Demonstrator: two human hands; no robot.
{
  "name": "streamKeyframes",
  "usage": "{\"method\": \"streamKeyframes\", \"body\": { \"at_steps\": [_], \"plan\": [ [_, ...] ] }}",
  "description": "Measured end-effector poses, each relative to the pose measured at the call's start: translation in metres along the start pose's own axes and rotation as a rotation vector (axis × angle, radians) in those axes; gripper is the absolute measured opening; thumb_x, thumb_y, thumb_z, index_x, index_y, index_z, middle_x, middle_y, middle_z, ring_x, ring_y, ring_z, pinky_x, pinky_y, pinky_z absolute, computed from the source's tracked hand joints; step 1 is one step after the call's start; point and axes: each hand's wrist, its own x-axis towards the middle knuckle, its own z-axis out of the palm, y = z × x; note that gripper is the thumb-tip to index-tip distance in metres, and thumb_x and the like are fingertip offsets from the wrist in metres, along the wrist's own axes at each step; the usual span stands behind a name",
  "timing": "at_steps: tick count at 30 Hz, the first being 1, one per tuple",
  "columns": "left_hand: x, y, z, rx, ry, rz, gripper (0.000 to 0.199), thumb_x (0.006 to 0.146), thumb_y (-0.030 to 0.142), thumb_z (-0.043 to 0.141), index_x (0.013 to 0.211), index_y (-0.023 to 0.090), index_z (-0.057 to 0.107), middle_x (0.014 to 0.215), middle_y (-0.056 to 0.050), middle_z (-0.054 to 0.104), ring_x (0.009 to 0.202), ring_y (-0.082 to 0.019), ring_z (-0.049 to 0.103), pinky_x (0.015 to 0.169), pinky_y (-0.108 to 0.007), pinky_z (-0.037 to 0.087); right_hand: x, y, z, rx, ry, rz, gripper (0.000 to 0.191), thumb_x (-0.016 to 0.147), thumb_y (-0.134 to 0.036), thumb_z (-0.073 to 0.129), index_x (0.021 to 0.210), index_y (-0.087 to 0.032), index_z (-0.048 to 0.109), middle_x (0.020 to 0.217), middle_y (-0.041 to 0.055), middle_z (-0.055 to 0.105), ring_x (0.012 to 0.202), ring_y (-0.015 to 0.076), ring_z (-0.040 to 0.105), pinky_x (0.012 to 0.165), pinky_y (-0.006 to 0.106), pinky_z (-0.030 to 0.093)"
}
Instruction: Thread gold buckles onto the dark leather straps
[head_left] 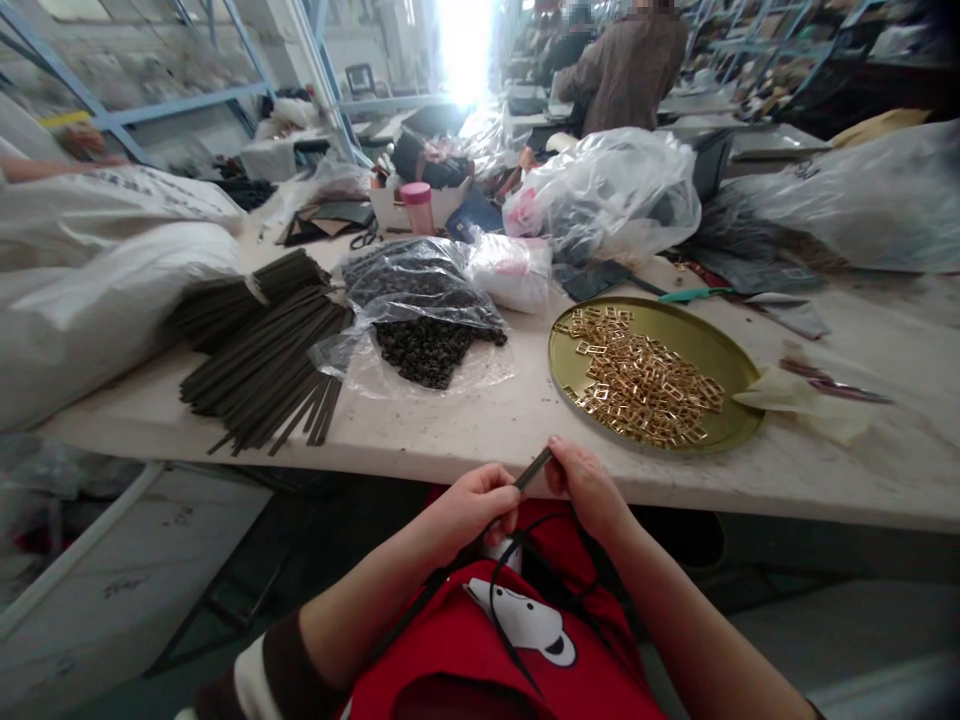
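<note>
11 o'clock: many flat dark strips (pixel 262 370), fanned | 12, farther: one crinkled clear plastic bag (pixel 412 270), uncounted small black pieces (pixel 427 350) | 12, near: left hand (pixel 476 500) closed around one narrow dark strip (pixel 534 468), right hand (pixel 589 480) pinching its upper end | 1: one round gold-coloured tray (pixel 716 345), heaped shiny rectangular frames (pixel 645 390)

Super bright light (pixel 463 50) at the back, kinda blown out, pale blue metal frames (pixel 187 103) either side, whitish tabletop (pixel 825 460) up front.
</note>
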Motion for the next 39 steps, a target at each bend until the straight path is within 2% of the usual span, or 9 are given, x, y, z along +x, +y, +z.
{"method": "streamKeyframes", "body": {
  "at_steps": [2, 9, 18, 23, 28, 31, 35, 37, 39],
  "plan": [
    [-0.001, 0.000, -0.003, -0.025, 0.014, -0.009, 0.007, 0.072, 0.021, 0.048, 0.072, 0.017, 0.043, 0.048, 0.007, 0.049, 0.035, -0.003, 0.037, 0.036, -0.015, 0.025, 0.006, 0.002, 0.002, -0.003, -0.018, 0.010, 0.043, 0.073, -0.053, 0.054, 0.052, -0.020, 0.038, 0.043, -0.0079, 0.034, 0.040, 0.0065, 0.027, 0.041, 0.022, 0.022],
    [0.009, -0.005, -0.019, -0.237, -0.038, 0.088, 0.016, 0.075, 0.025, 0.050, 0.087, 0.015, 0.046, 0.056, 0.007, 0.050, 0.036, -0.001, 0.033, 0.036, -0.014, 0.020, 0.028, 0.009, 0.020, 0.096, -0.157, 0.168, 0.042, 0.071, -0.053, 0.057, 0.053, -0.019, 0.038, 0.042, -0.0094, 0.033, 0.038, 0.0055, 0.026, 0.040, 0.022, 0.021],
    [0.024, -0.009, -0.043, -0.365, -0.025, 0.148, 0.017, 0.078, 0.027, 0.051, 0.088, 0.016, 0.043, 0.057, 0.006, 0.051, 0.036, -0.001, 0.034, 0.038, -0.015, 0.021, 0.055, 0.011, 0.046, 0.140, -0.188, 0.337, 0.042, 0.065, -0.052, 0.060, 0.053, -0.020, 0.036, 0.042, -0.0100, 0.031, 0.039, 0.0051, 0.025, 0.040, 0.020, 0.022],
    [0.017, -0.003, -0.065, -0.220, -0.027, 0.054, 0.019, 0.077, 0.033, 0.052, 0.080, 0.017, 0.042, 0.056, 0.006, 0.053, 0.038, -0.003, 0.040, 0.040, -0.015, 0.026, 0.081, 0.007, 0.041, 0.046, -0.072, 0.151, 0.042, 0.070, -0.052, 0.057, 0.054, -0.021, 0.034, 0.044, -0.0094, 0.030, 0.039, 0.0062, 0.025, 0.040, 0.021, 0.022],
    [-0.009, -0.003, -0.113, 0.019, -0.070, -0.071, 0.022, 0.076, 0.036, 0.054, 0.079, 0.015, 0.047, 0.060, 0.004, 0.056, 0.045, -0.005, 0.048, 0.045, -0.016, 0.032, 0.095, -0.006, -0.005, -0.305, 0.226, -0.174, 0.042, 0.078, -0.054, 0.048, 0.054, -0.021, 0.037, 0.047, -0.0064, 0.035, 0.045, 0.0092, 0.031, 0.045, 0.024, 0.027],
    [-0.028, -0.001, -0.147, 0.097, 0.030, -0.064, 0.020, 0.074, 0.033, 0.058, 0.077, 0.014, 0.052, 0.064, 0.003, 0.058, 0.052, -0.007, 0.051, 0.051, -0.018, 0.037, 0.086, -0.010, -0.029, -0.527, 0.301, -0.224, 0.043, 0.082, -0.053, 0.042, 0.054, -0.020, 0.040, 0.050, -0.0047, 0.038, 0.048, 0.0104, 0.034, 0.050, 0.024, 0.029],
    [-0.047, 0.007, -0.188, 0.076, 0.344, 0.102, 0.020, 0.067, 0.030, 0.067, 0.069, 0.013, 0.057, 0.059, 0.004, 0.057, 0.053, -0.007, 0.050, 0.052, -0.017, 0.038, 0.059, -0.003, -0.022, -0.618, 0.096, -0.145, 0.044, 0.081, -0.053, 0.042, 0.052, -0.020, 0.040, 0.051, -0.0035, 0.040, 0.053, 0.0116, 0.038, 0.053, 0.024, 0.032],
    [-0.051, 0.012, -0.202, -0.131, 0.513, 0.257, 0.024, 0.062, 0.031, 0.072, 0.063, 0.014, 0.055, 0.052, 0.006, 0.052, 0.047, -0.005, 0.045, 0.046, -0.015, 0.036, 0.044, 0.004, -0.004, -0.610, -0.106, -0.056, 0.041, 0.079, -0.051, 0.043, 0.053, -0.020, 0.041, 0.049, -0.0043, 0.039, 0.050, 0.0109, 0.038, 0.051, 0.023, 0.032],
    [-0.049, 0.019, -0.208, -0.408, 0.578, 0.413, 0.029, 0.058, 0.032, 0.075, 0.061, 0.014, 0.052, 0.049, 0.007, 0.046, 0.043, -0.003, 0.040, 0.043, -0.014, 0.035, 0.033, 0.010, 0.015, -0.641, -0.358, 0.035, 0.034, 0.079, -0.044, 0.043, 0.057, -0.019, 0.044, 0.050, -0.0046, 0.041, 0.049, 0.0100, 0.037, 0.049, 0.022, 0.031]
  ]
}}
